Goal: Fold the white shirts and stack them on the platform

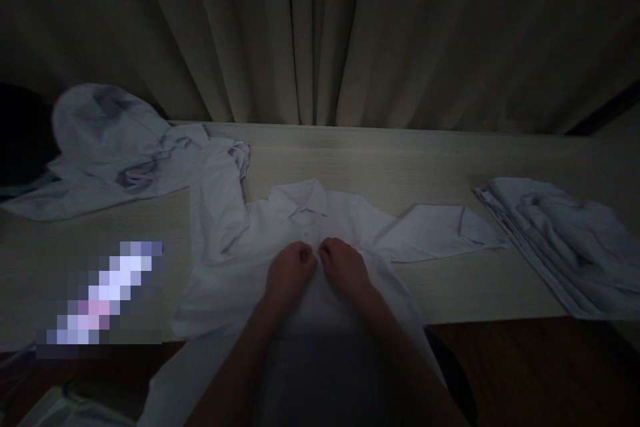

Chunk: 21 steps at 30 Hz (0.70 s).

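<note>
A white collared shirt lies face up on the pale table, its collar toward the far side. One sleeve stretches out to the right; the other is bent at the left. My left hand and my right hand meet close together over the front placket, just below the collar. Both are closed, with fingertips pinched on the shirt's front edges. Whether a button sits between the fingers is hidden. The lower part of the shirt hangs over the near table edge toward me.
A heap of crumpled white clothes lies at the back left, beside a dark object. Folded white garments are stacked at the right. A blurred-out bright item rests at the left. Grey curtains hang behind the table.
</note>
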Each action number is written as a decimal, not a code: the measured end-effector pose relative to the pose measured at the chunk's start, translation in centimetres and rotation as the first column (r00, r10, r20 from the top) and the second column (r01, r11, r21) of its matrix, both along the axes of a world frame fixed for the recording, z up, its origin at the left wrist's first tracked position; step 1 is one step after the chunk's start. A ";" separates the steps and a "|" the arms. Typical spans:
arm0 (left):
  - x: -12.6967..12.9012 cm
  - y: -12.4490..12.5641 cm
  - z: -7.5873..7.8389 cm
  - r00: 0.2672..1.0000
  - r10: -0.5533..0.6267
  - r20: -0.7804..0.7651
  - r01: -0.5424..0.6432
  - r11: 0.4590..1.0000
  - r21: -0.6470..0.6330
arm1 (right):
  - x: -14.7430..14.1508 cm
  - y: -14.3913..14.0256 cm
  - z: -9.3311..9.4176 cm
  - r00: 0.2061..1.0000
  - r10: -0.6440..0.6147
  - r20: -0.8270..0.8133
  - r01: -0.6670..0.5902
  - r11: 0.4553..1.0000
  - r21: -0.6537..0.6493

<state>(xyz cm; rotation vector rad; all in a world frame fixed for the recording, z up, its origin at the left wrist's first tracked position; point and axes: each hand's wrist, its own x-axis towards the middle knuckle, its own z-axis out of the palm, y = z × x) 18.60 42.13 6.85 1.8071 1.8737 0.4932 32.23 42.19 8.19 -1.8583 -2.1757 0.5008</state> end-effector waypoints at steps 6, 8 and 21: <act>-0.1 0.0 -0.3 0.999 0.001 0.053 -0.002 1.000 0.029 | 0.1 0.0 -0.1 0.999 -0.012 0.049 0.011 1.000 0.023; -0.2 0.0 -0.3 0.999 0.002 0.043 -0.003 1.000 0.030 | 0.1 0.0 0.0 0.998 -0.012 0.054 0.011 0.999 0.032; -1.4 0.5 -0.4 0.990 0.068 0.120 -0.066 0.998 -0.021 | 0.6 0.1 0.0 0.998 -0.064 -0.011 0.065 0.997 0.052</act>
